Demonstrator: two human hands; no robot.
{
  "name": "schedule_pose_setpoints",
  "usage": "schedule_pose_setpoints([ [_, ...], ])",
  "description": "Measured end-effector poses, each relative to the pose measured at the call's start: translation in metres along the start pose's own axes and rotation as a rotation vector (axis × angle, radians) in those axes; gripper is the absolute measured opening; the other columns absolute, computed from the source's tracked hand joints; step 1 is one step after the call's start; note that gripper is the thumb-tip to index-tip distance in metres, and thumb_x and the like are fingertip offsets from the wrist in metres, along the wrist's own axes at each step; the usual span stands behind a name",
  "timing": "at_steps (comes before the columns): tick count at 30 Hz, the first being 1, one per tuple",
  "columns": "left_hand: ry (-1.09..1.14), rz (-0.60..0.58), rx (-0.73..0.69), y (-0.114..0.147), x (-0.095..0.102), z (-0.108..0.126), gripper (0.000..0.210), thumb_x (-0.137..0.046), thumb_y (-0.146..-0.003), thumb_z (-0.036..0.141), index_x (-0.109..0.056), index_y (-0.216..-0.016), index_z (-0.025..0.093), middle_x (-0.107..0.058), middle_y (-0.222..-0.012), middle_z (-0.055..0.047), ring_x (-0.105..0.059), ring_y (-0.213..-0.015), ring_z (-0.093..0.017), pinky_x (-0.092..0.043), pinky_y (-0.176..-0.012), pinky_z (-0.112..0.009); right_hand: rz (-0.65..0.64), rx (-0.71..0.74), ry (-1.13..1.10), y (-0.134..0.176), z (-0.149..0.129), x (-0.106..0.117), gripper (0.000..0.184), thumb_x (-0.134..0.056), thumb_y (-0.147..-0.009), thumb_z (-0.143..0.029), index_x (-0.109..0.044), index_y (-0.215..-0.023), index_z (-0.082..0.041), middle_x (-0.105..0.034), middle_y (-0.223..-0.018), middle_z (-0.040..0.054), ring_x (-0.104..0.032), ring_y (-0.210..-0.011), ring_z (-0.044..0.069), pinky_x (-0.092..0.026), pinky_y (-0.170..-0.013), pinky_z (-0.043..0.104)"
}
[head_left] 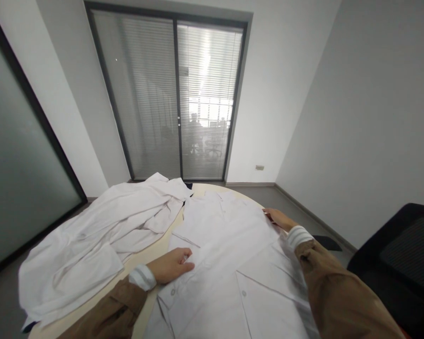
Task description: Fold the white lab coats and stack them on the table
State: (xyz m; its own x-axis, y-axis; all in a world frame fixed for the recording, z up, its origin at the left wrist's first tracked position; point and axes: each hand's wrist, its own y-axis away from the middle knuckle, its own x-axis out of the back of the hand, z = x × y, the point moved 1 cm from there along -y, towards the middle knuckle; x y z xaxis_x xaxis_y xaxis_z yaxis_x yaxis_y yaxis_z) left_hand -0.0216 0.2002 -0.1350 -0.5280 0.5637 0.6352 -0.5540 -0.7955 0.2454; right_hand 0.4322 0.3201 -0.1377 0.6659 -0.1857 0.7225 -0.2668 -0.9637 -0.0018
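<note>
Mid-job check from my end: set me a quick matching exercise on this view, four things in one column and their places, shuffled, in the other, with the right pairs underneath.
Things
1. Left hand
2. Right hand
3. Bunched white garment
4. Black chair

Places
A. At the right-hand edge of the flat-laid white garment
B. At the right side of the picture
C. At the left side of the flat-laid white garment
D. On the left part of the pale table

Right pairs: 1-C, 2-A, 3-D, 4-B
</note>
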Motion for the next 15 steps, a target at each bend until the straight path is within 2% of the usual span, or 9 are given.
schedule_pose_setpoints([
  [3, -0.057, -0.001, -0.054, 0.001, -0.003, 0.002, 0.031, -0.051, -0.086, 0.046, -0.061, -0.090, 0.017, -0.066, -0.093, -0.006, -0.060, -0.085, -0.023, -0.040, -0.074, -0.031, -0.176, -0.003, -0.067, 0.014, 0.006, 0.017, 0.031, -0.056, -0.081, -0.032, -0.077, -0.094, -0.014, -0.075, -0.086, 0.0087, -0.064, -0.074, 0.018, -0.047, -0.067, 0.025],
  [7, -0.063, -0.018, -0.080, 0.001, -0.006, 0.001, 0.031, -0.046, -0.088, 0.045, -0.061, -0.083, 0.018, -0.068, -0.091, -0.006, -0.061, -0.086, -0.024, -0.042, -0.075, -0.031, -0.357, 0.010, -0.149, 0.027, 0.022, 0.030, 0.034, -0.062, -0.073, -0.032, -0.077, -0.097, -0.013, -0.075, -0.091, 0.0075, -0.062, -0.075, 0.018, -0.045, -0.067, 0.026],
  [15, -0.128, 0.007, -0.052, -0.002, -0.010, -0.004, 0.030, -0.046, -0.086, 0.045, -0.058, -0.081, 0.018, -0.067, -0.088, -0.006, -0.060, -0.084, -0.024, -0.040, -0.073, -0.032, -0.253, 0.138, -0.058, 0.029, 0.050, 0.025, 0.035, -0.062, -0.070, -0.044, -0.072, -0.077, -0.011, -0.070, -0.070, 0.0055, -0.059, -0.065, 0.017, -0.044, -0.066, 0.029],
])
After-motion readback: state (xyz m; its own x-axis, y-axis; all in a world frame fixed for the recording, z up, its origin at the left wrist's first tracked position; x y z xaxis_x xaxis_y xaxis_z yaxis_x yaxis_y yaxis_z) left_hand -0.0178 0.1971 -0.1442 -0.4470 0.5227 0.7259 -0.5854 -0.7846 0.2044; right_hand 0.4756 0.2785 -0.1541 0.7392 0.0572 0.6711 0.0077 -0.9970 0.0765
